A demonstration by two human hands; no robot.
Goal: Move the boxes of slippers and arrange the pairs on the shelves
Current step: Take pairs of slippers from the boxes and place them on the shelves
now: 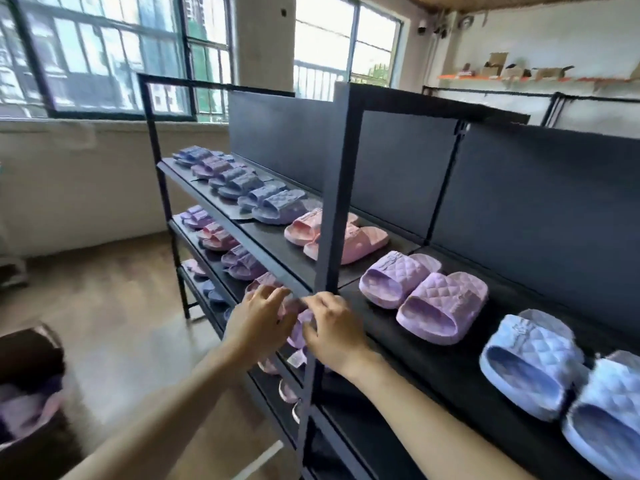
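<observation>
Black shelves [433, 375] by bright windows [104, 57] carry pink, lilac and blue pairs. Just below the top shelf's front edge, the left hand [259, 315] and right hand [334, 329] curl their fingers around a lilac slipper [298, 329]. An open box [31, 375] of slippers sits on the floor, low left.

The left hand [258, 320] and right hand [334, 329] seemingly pinch a lilac slipper [298, 333] beside the black rack post [330, 202].

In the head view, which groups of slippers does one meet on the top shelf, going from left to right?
row of blue-violet slippers → pink pair → lilac pair → light blue pair
</observation>
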